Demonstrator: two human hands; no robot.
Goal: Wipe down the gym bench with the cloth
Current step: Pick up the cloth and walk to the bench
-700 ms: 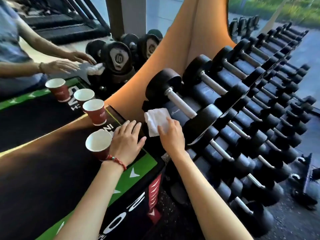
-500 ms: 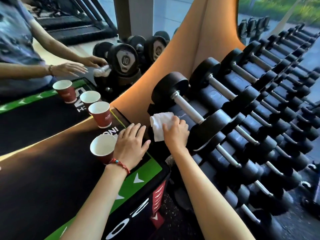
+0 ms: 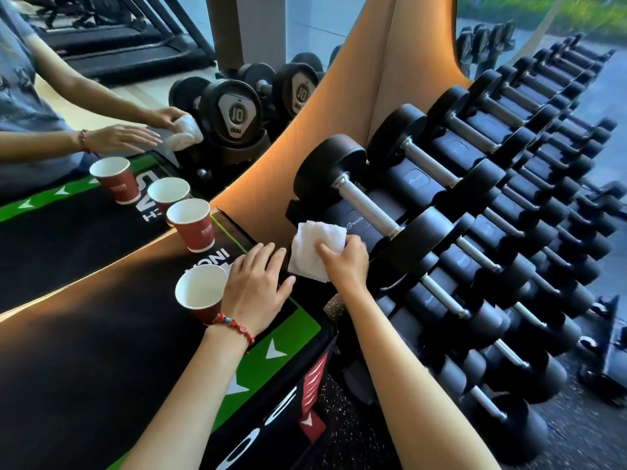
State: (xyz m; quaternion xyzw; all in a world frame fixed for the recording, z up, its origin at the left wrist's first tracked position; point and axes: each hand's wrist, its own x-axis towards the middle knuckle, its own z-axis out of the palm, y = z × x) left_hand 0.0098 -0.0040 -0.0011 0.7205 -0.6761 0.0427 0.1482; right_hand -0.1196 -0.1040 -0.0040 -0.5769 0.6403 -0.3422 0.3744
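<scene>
Cloth (image 3: 314, 251), white and crumpled, is gripped in the right hand (image 3: 346, 262), fingers closed over its lower right part. It is pressed against the near end of the dumbbell rack (image 3: 424, 283), just below the first dumbbell (image 3: 373, 212) with its knurled metal handle. Left hand (image 3: 254, 286) lies open and flat, fingers spread, on the black and green tabletop (image 3: 101, 361), a red bead bracelet (image 3: 235, 327) at the wrist. Its thumb side touches a red paper cup (image 3: 200, 296), upright and white inside. A second red cup (image 3: 191, 225) stands farther back on the same surface, beside a mirror (image 3: 135, 106) edged by an orange panel (image 3: 383, 79). Mirror shows the reflected cups, hands and cloth, plus dumbbells marked 10. Rows of black dumbbells run away to the right along the rack. Floor (image 3: 339, 418) below is dark and speckled.
</scene>
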